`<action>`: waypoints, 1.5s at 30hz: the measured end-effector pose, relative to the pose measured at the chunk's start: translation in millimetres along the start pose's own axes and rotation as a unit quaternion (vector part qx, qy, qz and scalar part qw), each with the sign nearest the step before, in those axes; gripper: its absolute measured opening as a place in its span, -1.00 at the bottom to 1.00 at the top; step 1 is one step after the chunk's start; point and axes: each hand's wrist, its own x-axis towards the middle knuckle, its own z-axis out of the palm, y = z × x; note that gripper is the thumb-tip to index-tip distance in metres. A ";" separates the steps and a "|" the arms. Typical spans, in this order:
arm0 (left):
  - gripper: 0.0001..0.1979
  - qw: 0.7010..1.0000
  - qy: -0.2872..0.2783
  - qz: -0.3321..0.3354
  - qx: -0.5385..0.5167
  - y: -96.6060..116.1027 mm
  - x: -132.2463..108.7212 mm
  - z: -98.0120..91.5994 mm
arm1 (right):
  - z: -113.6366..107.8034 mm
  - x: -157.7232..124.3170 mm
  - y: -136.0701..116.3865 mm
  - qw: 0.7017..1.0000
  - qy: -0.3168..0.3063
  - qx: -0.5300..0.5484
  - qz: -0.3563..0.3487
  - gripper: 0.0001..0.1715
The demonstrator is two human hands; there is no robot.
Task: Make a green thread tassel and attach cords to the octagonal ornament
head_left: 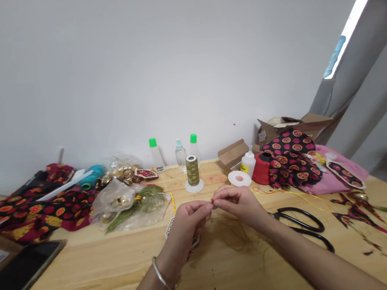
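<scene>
Over the wooden table (99,268), my left hand (193,218) and my right hand (241,206) meet fingertip to fingertip. Both are closed in a pinch on a tiny reddish bit (212,201), too small to name. My left hand partly hides a flat, pale-edged piece (169,228) lying beneath it. Loose thin thread (236,236) is tangled on the wood below my right hand. Just beyond the hands stands an olive thread spool (193,171). A white ring-shaped reel (239,179) lies behind my right hand.
Black-handled scissors (285,209) lie right of my right forearm. Patterned fabric (291,157), a red thread cone (262,168) and a glue bottle (248,163) crowd the back right. Leftward are plastic bags with brass bells (119,200), more fabric (54,214) and a dark tablet-like slab (25,272).
</scene>
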 end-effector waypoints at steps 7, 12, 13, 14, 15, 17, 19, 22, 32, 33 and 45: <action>-0.73 0.999 0.031 0.016 0.038 1.3 -0.5 2.2 | 1.5 -2.3 -1.1 0.998 0.026 -0.047 -0.045 -0.89; -0.70 1.000 0.029 0.004 -0.007 0.9 -0.7 3.2 | 3.6 -4.1 -1.3 0.992 0.051 -0.089 -0.070 -0.89; -0.69 0.999 0.025 -0.003 -0.020 0.8 -0.9 3.5 | 4.0 -4.4 -1.4 0.992 0.055 -0.092 -0.070 -0.89; -0.68 0.999 0.024 -0.009 -0.030 0.7 -1.2 3.6 | 4.3 -4.5 -1.4 0.992 0.056 -0.094 -0.069 -0.89; -0.67 0.999 0.024 -0.013 -0.034 0.5 -1.4 3.5 | 4.4 -4.6 -1.4 0.992 0.056 -0.093 -0.066 -0.89; -0.69 0.999 0.027 -0.018 -0.029 0.1 -1.7 2.6 | 4.1 -4.5 -1.0 0.993 0.052 -0.083 -0.059 -0.89; -0.70 0.999 0.023 -0.020 -0.019 -0.4 -1.9 1.0 | 3.2 -4.3 -0.4 0.996 0.044 -0.058 -0.047 -0.90; -0.68 1.000 0.010 -0.011 -0.010 0.0 -2.2 -0.8 | 1.8 -4.2 0.4 0.999 0.026 -0.007 -0.024 -0.93; -0.75 0.999 0.000 -0.015 0.032 -0.2 -3.0 -1.3 | 2.0 -8.0 -8.6 0.991 -0.018 0.117 0.064 -0.93; -0.75 0.999 0.000 -0.015 0.034 -0.7 -2.7 -1.5 | 1.9 -8.3 -8.8 0.990 -0.018 0.124 0.070 -0.93; -0.71 0.998 -0.023 -0.028 -0.053 0.0 -1.7 -0.5 | 3.3 -9.1 -1.4 0.981 -0.015 0.160 0.111 -0.88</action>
